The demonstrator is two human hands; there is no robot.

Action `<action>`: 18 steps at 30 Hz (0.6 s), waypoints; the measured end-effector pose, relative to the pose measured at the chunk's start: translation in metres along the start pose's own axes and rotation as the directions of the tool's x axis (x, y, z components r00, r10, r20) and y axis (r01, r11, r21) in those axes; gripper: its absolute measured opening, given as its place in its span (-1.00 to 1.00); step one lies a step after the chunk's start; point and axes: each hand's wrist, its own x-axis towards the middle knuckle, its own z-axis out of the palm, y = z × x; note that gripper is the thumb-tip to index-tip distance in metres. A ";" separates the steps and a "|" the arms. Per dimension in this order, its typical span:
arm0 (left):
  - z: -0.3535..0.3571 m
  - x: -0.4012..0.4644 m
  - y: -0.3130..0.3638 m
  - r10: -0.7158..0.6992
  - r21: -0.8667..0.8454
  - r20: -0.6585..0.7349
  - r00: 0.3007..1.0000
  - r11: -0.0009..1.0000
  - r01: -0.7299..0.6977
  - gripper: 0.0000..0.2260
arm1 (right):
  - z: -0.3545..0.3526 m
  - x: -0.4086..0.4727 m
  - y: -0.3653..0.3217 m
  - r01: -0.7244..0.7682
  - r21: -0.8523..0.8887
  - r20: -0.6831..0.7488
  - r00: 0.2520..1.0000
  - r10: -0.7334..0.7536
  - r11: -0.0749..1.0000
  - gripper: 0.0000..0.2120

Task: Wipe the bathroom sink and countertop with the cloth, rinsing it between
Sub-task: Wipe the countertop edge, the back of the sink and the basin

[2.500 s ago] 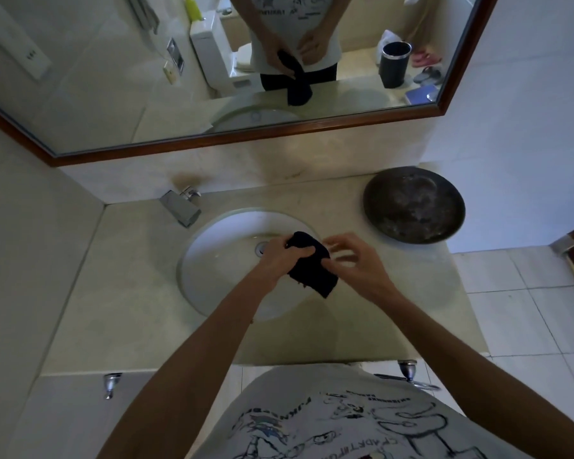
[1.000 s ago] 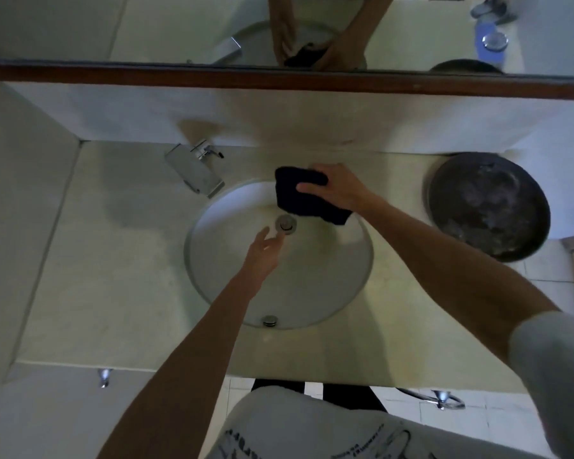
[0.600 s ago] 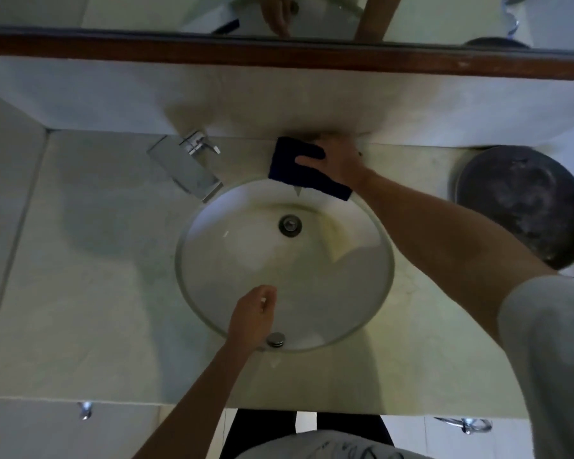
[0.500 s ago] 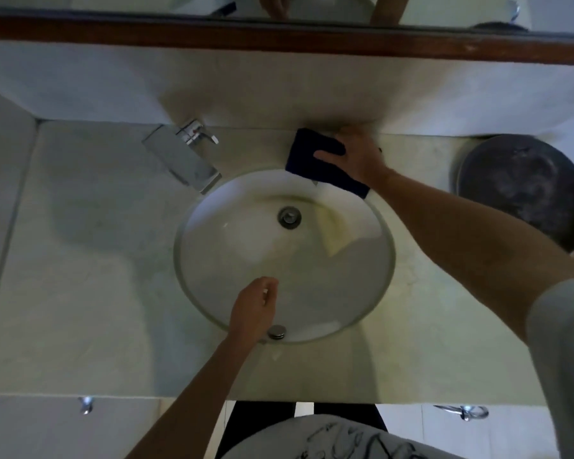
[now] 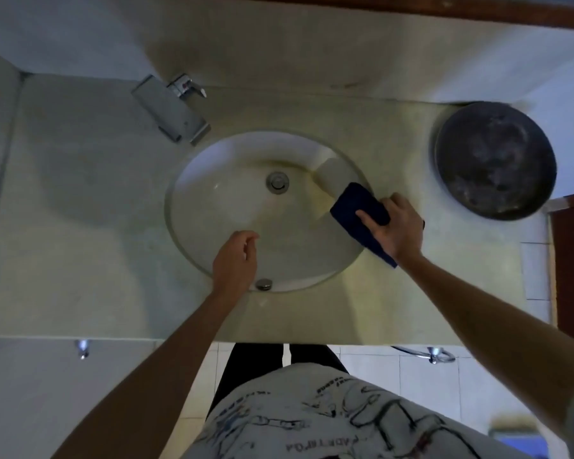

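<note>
- The dark blue cloth (image 5: 358, 213) is pressed flat under the right hand (image 5: 395, 226), with the fingers (image 5: 367, 217) spread over its top; it is held down against the surface, not bunched in a fist.
- The cloth is laid across the right rim of the sink (image 5: 212, 207), with its far end over the basin wall and its near corner on the countertop (image 5: 80, 233).
- The left hand (image 5: 234, 260) is held over the near part of the basin, loosely curled, with nothing gripped in it.
- A round overflow fitting (image 5: 263, 284) is seen just beside the left wrist, and the drain (image 5: 277, 182) sits mid-basin, apart from both hands.
- The tap (image 5: 171, 109) is mounted at the far left of the basin.
- A dark round dish (image 5: 494, 160) is set on the countertop to the far right, well apart from the cloth.
</note>
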 end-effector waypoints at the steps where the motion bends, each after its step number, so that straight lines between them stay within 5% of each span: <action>1: -0.002 -0.003 0.000 0.012 0.010 -0.020 1.000 1.000 -0.012 -0.84 | 0.001 -0.017 -0.005 -0.017 -0.004 -0.001 1.000 0.017 1.000 -0.49; 6: -0.010 -0.015 -0.009 0.056 0.015 -0.118 0.991 0.998 -0.054 -0.84 | 0.011 -0.091 -0.066 -0.071 0.091 0.015 0.997 0.070 0.993 -0.59; 12: -0.033 -0.033 -0.008 0.016 0.045 -0.236 0.972 0.999 -0.005 -0.83 | 0.037 -0.116 -0.135 0.227 0.245 0.055 0.967 -0.248 0.943 -0.60; 15: -0.043 -0.039 -0.022 -0.059 0.024 -0.316 0.947 0.997 0.071 -0.81 | 0.025 -0.104 -0.129 0.213 0.400 0.060 0.964 -0.257 0.891 -0.55; 18: -0.053 -0.041 -0.035 -0.085 0.009 -0.365 0.927 0.995 0.095 -0.73 | 0.004 -0.091 -0.100 0.397 0.389 0.023 0.898 -0.440 0.831 -0.54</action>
